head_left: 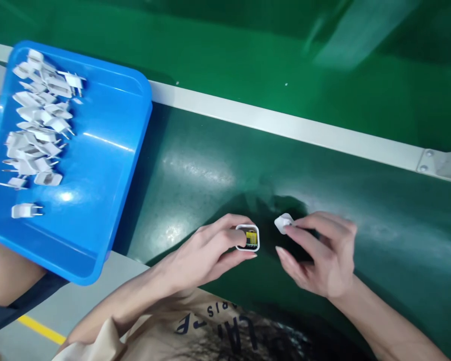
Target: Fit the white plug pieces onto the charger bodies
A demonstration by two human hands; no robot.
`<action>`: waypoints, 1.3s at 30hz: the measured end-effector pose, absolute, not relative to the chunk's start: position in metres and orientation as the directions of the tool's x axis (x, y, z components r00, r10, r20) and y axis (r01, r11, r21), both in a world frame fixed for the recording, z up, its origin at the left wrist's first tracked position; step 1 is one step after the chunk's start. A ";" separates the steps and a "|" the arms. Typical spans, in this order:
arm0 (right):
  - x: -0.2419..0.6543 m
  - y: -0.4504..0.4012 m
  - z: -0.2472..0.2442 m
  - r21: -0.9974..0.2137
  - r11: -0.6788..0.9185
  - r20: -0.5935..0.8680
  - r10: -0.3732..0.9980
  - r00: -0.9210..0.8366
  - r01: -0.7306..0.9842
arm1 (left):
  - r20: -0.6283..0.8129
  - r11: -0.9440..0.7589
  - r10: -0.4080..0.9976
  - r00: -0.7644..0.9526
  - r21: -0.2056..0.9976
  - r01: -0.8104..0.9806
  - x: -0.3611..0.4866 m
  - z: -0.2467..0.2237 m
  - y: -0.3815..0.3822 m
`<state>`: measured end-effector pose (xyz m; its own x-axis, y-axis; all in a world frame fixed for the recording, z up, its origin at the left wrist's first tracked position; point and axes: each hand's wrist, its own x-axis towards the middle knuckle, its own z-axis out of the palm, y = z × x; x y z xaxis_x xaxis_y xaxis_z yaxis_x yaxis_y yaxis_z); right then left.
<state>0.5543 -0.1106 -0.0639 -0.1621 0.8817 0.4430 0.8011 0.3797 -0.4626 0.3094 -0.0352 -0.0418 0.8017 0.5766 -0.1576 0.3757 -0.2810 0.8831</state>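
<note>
My left hand (218,245) grips a white charger housing (258,238), its open end facing right. Inside the housing sits a circuit board with a yellow part (251,237); one of my fingertips reaches over the opening. Just to the right, my right hand (323,250) pinches a small white plug cover (283,223) between fingertips. A gap separates the cover from the housing, and both are held above the green table (195,175).
At the left, a blue tray (108,175) holds a pile of white plug pieces (41,120) with metal pins. A white rail (278,123) crosses behind my hands. Beside the tray, another person's bare limb (11,271) shows at the lower left.
</note>
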 end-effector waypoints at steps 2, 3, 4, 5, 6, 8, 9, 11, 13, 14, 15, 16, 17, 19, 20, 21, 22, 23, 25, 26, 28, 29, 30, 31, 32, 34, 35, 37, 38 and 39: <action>0.553 -0.115 -0.064 -0.493 0.452 0.470 0.857 -0.209 0.744 | -0.149 -0.259 0.569 0.808 0.901 0.349 0.312 -0.040 -0.036; 0.551 -0.117 -0.064 -0.504 0.477 0.484 0.846 -0.222 0.720 | -0.138 -0.256 0.565 0.813 0.908 0.332 0.314 -0.040 -0.037; 0.550 -0.118 -0.065 -0.515 0.497 0.496 0.837 -0.230 0.698 | -0.124 -0.263 0.560 0.819 0.911 0.317 0.316 -0.039 -0.038; 0.548 -0.120 -0.066 -0.532 0.516 0.506 0.830 -0.237 0.671 | -0.106 -0.279 0.557 0.824 0.910 0.306 0.318 -0.039 -0.039; 0.546 -0.121 -0.066 -0.557 0.524 0.501 0.831 -0.242 0.645 | -0.085 -0.303 0.557 0.826 0.906 0.297 0.319 -0.039 -0.040; 0.542 -0.122 -0.067 -0.612 0.505 0.455 0.855 -0.251 0.609 | -0.056 -0.358 0.552 0.832 0.885 0.298 0.321 -0.040 -0.042; 0.540 -0.122 -0.067 -0.636 0.488 0.427 0.868 -0.255 0.598 | -0.046 -0.386 0.545 0.837 0.872 0.300 0.322 -0.041 -0.044; 0.538 -0.121 -0.065 -0.645 0.468 0.399 0.881 -0.256 0.604 | -0.038 -0.433 0.530 0.847 0.847 0.308 0.322 -0.043 -0.047; 0.538 -0.118 -0.063 -0.606 0.482 0.422 0.869 -0.258 0.633 | -0.047 -0.459 0.516 0.855 0.828 0.322 0.321 -0.045 -0.050; 0.538 -0.117 -0.062 -0.585 0.482 0.428 0.867 -0.257 0.652 | -0.050 -0.465 0.513 0.857 0.823 0.326 0.320 -0.047 -0.052; 0.539 -0.117 -0.061 -0.572 0.476 0.424 0.869 -0.256 0.669 | -0.053 -0.470 0.512 0.857 0.818 0.331 0.319 -0.049 -0.054; 0.539 -0.116 -0.060 -0.568 0.468 0.418 0.873 -0.252 0.677 | -0.053 -0.473 0.513 0.857 0.815 0.334 0.318 -0.050 -0.055; 0.539 -0.116 -0.059 -0.571 0.458 0.410 0.878 -0.246 0.682 | -0.045 -0.481 0.512 0.858 0.812 0.330 0.317 -0.051 -0.056; 0.539 -0.116 -0.060 -0.580 0.437 0.403 0.887 -0.224 0.688 | -0.018 -0.512 0.512 0.859 0.797 0.322 0.315 -0.052 -0.058; 0.538 -0.117 -0.060 -0.585 0.426 0.399 0.892 -0.213 0.690 | -0.006 -0.531 0.503 0.864 0.787 0.315 0.314 -0.052 -0.058; 0.538 -0.117 -0.061 -0.589 0.414 0.392 0.897 -0.202 0.695 | 0.008 -0.548 0.491 0.871 0.780 0.302 0.314 -0.052 -0.057; 0.537 -0.117 -0.062 -0.590 0.401 0.384 0.903 -0.194 0.700 | 0.021 -0.558 0.473 0.881 0.781 0.281 0.314 -0.051 -0.056; 0.537 -0.117 -0.062 -0.591 0.395 0.378 0.906 -0.191 0.703 | 0.020 -0.553 0.465 0.885 0.788 0.272 0.315 -0.050 -0.054; 0.536 -0.117 -0.063 -0.589 0.412 0.402 0.896 -0.190 0.695 | 0.002 -0.505 0.479 0.878 0.818 0.274 0.318 -0.048 -0.051; 0.537 -0.117 -0.063 -0.588 0.424 0.421 0.888 -0.187 0.689 | -0.006 -0.463 0.506 0.863 0.842 0.278 0.321 -0.047 -0.050; 0.538 -0.118 -0.063 -0.588 0.443 0.459 0.872 -0.171 0.677 | 0.009 -0.345 0.588 0.809 0.907 0.241 0.325 -0.045 -0.051; 0.538 -0.119 -0.064 -0.586 0.449 0.478 0.864 -0.160 0.674 | 0.021 -0.265 0.631 0.776 0.945 0.190 0.327 -0.044 -0.052; 0.539 -0.119 -0.064 -0.582 0.452 0.493 0.857 -0.148 0.676 | 0.012 -0.170 0.663 0.749 0.976 0.135 0.330 -0.043 -0.055; 0.540 -0.120 -0.064 -0.576 0.452 0.505 0.852 -0.139 0.681 | -0.032 -0.060 0.682 0.731 0.993 0.100 0.332 -0.042 -0.058; 0.540 -0.120 -0.064 -0.568 0.453 0.515 0.847 -0.133 0.687 | -0.092 0.049 0.683 0.725 0.996 0.081 0.335 -0.042 -0.062; 0.540 -0.121 -0.065 -0.555 0.455 0.527 0.840 -0.129 0.697 | -0.203 0.227 0.665 0.719 0.972 0.064 0.340 -0.040 -0.069; 0.540 -0.121 -0.065 -0.543 0.464 0.538 0.832 -0.134 0.700 | -0.236 0.289 0.666 0.707 0.956 0.047 0.343 -0.040 -0.072; 0.540 -0.120 -0.065 -0.503 0.489 0.566 0.809 -0.156 0.713 | -0.268 0.367 0.702 0.660 0.930 -0.014 0.348 -0.039 -0.077; 0.539 -0.119 -0.065 -0.479 0.497 0.575 0.800 -0.169 0.724 | -0.283 0.395 0.719 0.635 0.918 -0.038 0.350 -0.039 -0.079; 0.539 -0.119 -0.065 -0.459 0.497 0.577 0.797 -0.179 0.737 | -0.299 0.419 0.726 0.620 0.906 -0.053 0.352 -0.039 -0.081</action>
<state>0.5390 -0.1187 -0.0650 -0.1787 0.7973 0.5765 0.7368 0.4968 -0.4586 0.3520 -0.0808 -0.0388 0.6197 0.7255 -0.2993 -0.0534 0.4194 0.9062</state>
